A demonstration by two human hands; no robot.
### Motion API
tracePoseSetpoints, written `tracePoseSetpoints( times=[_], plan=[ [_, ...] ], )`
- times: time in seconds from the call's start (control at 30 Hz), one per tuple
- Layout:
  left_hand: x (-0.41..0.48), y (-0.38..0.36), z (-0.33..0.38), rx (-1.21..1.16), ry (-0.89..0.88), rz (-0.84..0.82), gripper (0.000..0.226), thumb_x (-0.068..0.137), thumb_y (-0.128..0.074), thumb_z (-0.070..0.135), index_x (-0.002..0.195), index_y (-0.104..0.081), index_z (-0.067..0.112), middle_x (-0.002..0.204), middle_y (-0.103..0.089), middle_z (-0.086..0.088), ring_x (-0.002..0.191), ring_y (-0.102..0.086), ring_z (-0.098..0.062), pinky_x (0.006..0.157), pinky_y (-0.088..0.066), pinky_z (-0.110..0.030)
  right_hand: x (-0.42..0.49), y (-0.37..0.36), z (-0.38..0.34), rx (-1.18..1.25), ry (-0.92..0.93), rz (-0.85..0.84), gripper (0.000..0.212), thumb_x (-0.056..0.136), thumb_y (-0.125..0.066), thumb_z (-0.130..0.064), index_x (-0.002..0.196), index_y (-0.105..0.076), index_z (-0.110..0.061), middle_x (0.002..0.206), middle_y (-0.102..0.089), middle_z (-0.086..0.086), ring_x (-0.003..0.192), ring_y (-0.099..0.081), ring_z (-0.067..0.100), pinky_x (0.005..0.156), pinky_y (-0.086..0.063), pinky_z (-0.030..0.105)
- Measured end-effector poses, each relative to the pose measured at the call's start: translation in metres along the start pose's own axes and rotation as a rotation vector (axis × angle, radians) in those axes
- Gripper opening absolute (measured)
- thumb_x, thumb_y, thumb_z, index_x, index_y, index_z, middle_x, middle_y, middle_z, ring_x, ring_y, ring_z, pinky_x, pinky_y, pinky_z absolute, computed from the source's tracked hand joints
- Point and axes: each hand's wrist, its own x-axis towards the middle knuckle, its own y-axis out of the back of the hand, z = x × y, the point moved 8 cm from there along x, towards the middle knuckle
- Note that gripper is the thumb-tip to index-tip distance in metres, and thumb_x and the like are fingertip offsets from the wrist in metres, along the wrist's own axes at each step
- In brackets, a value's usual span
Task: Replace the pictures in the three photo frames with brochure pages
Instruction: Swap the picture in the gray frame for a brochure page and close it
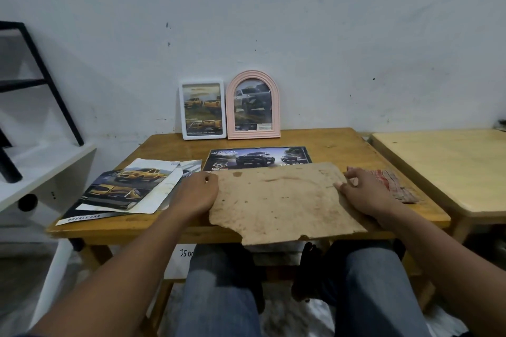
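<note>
Wooden desk (342, 145): left hand (195, 194) and right hand (361, 194) grip opposite edges of stained cardboard sheet (279, 200); white frame (202, 110) and pink frame (253, 107) stand beyond them.

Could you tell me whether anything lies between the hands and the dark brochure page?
The brown cardboard sheet, held by the left hand and right hand, covers the near edge of the dark brochure page.

The cardboard sheet (279, 200) covers the lower strip of the dark brochure page (257, 157) at centre. The right hand (364, 194) hides part of a red patterned thing (397, 189), too blurred to name. The black rack (41, 82) at upper left and the second table (443, 167) at right are cut off by the edges.
</note>
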Motion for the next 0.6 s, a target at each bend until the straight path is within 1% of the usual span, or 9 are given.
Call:
tracePoseSetpoints(
  times=[0.07,0.13,0.17,0.23,0.3,0.37,0.43,0.53,0.6],
  plan=[
    [-0.003,0.000,-0.002,0.087,-0.126,0.036,0.034,0.105,-0.039,0.031,0.111,-0.068,0.015,0.120,-0.068,-0.008,0.102,-0.060,-0.025,0.085,-0.049,-0.038,0.001,0.003,0.001,-0.025,0.020,0.022,0.050,0.099,-0.057,-0.036,0.144,-0.046,-0.017,0.152,-0.045,0.005,0.135,-0.044,0.028,0.104,-0.039,0.043],
    [-0.002,-0.008,-0.008,0.187,-0.258,0.003,0.028,0.103,-0.042,0.024,0.105,-0.068,0.013,0.119,-0.070,-0.011,0.099,-0.059,-0.023,0.083,-0.049,-0.037,0.001,0.003,0.002,-0.060,0.034,0.027,0.053,0.099,-0.057,-0.036,0.147,-0.043,-0.017,0.153,-0.044,0.006,0.137,-0.042,0.029,0.108,-0.036,0.043],
    [-0.002,-0.013,-0.012,0.264,-0.296,-0.007,0.027,0.101,-0.043,0.023,0.109,-0.067,0.014,0.123,-0.068,-0.011,0.102,-0.057,-0.022,0.085,-0.047,-0.036,0.001,0.002,0.002,-0.081,0.048,0.026,0.053,0.100,-0.056,-0.035,0.148,-0.042,-0.017,0.155,-0.042,0.006,0.140,-0.040,0.029,0.110,-0.034,0.043],
    [-0.003,-0.020,-0.016,0.487,-0.331,-0.017,0.040,0.102,-0.042,0.031,0.137,-0.059,0.021,0.146,-0.056,-0.003,0.125,-0.048,-0.025,0.100,-0.041,-0.041,0.001,0.001,0.000,-0.120,0.068,0.024,0.053,0.102,-0.053,-0.033,0.150,-0.041,-0.016,0.158,-0.038,0.006,0.144,-0.034,0.028,0.114,-0.030,0.042],
    [-0.002,-0.026,-0.017,0.606,-0.353,-0.037,0.049,0.104,-0.039,0.038,0.152,-0.045,0.030,0.156,-0.045,0.006,0.138,-0.037,-0.027,0.111,-0.035,-0.044,0.003,-0.001,-0.001,-0.139,0.075,0.019,0.052,0.103,-0.051,-0.032,0.151,-0.040,-0.018,0.160,-0.035,0.005,0.146,-0.031,0.027,0.115,-0.027,0.041],
    [0.006,-0.031,-0.017,0.557,-0.355,-0.089,0.050,0.105,-0.036,0.037,0.154,-0.042,0.032,0.158,-0.041,0.006,0.141,-0.035,-0.025,0.114,-0.033,-0.043,0.006,-0.002,0.000,-0.129,0.065,0.003,0.050,0.103,-0.050,-0.031,0.151,-0.039,-0.020,0.160,-0.034,0.003,0.147,-0.030,0.026,0.116,-0.027,0.042],
    [0.016,-0.036,-0.014,0.441,-0.332,-0.148,0.050,0.105,-0.034,0.031,0.155,-0.041,0.028,0.159,-0.040,0.001,0.142,-0.035,-0.024,0.115,-0.031,-0.040,0.011,-0.002,0.001,-0.115,0.043,-0.007,0.050,0.104,-0.050,-0.030,0.151,-0.039,-0.021,0.159,-0.036,0.004,0.146,-0.031,0.026,0.116,-0.028,0.043],
    [0.024,-0.041,0.004,0.394,-0.294,-0.210,0.049,0.104,-0.036,0.021,0.152,-0.047,0.022,0.157,-0.042,-0.005,0.140,-0.038,-0.025,0.110,-0.031,-0.036,0.018,0.001,0.004,-0.109,0.012,-0.007,0.049,0.104,-0.049,-0.029,0.151,-0.039,-0.020,0.157,-0.039,0.005,0.144,-0.034,0.028,0.114,-0.031,0.044],
    [0.030,-0.041,0.015,0.390,-0.240,-0.223,0.045,0.104,-0.037,0.018,0.147,-0.052,0.017,0.152,-0.047,-0.009,0.136,-0.041,-0.029,0.108,-0.033,-0.036,0.020,0.002,0.005,-0.109,-0.004,-0.003,0.049,0.104,-0.049,-0.028,0.151,-0.040,-0.017,0.156,-0.040,0.007,0.143,-0.036,0.029,0.114,-0.032,0.044]
  ],
)
